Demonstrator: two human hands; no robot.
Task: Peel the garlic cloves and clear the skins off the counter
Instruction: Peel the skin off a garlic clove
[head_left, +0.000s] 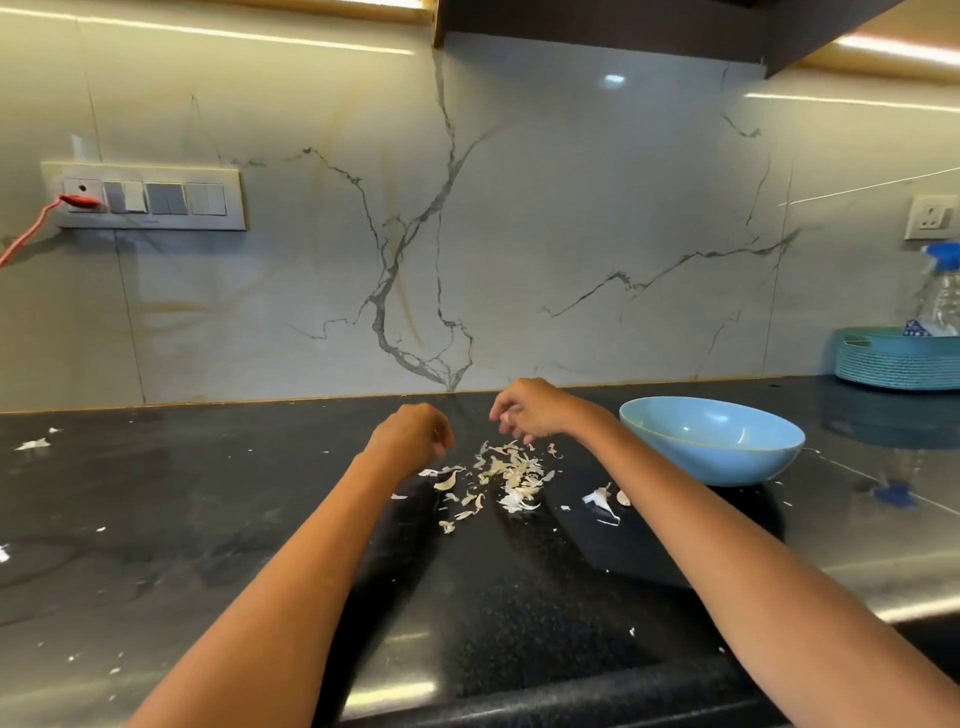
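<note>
Black stone counter (208, 519), garlic skins (506, 473) heaped just left of the blue bowl (711, 441). Left hand (413, 434) curled above the heap's left edge (contents hidden); right hand (530, 410) pinching something pale above it. Stray garlic piece (602, 499) near the bowl.

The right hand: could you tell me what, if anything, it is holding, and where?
The right hand seems to pinch a small pale piece at its fingertips; clove or skin cannot be told.

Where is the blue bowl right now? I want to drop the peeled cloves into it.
In the head view the blue bowl sits on the black counter, right of the right hand and the skin pile.
</note>
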